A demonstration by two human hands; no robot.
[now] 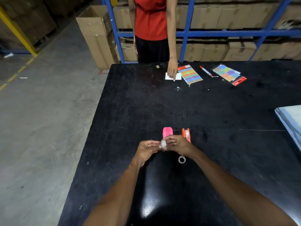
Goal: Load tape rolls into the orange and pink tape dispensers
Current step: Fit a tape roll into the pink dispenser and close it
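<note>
A clear tape roll (pixel 163 144) is pinched between my left hand (pixel 146 151) and my right hand (pixel 176 143), just above the black table (pixel 211 111). The pink dispenser (pixel 167 132) stands right behind my fingers, partly hidden by them. To its right stands the orange dispenser (pixel 186 134) with a clear roll seated in it. A small empty tape core ring (pixel 182 160) lies flat on the table under my right wrist.
Across the table a person in a red top rests a hand (pixel 172 69) on a white card (pixel 169 76). Beside it lie two packs of coloured labels (pixel 190 75), (pixel 228 74) and a red marker (pixel 206 71). A pale sheet stack (pixel 291 118) sits at the right edge.
</note>
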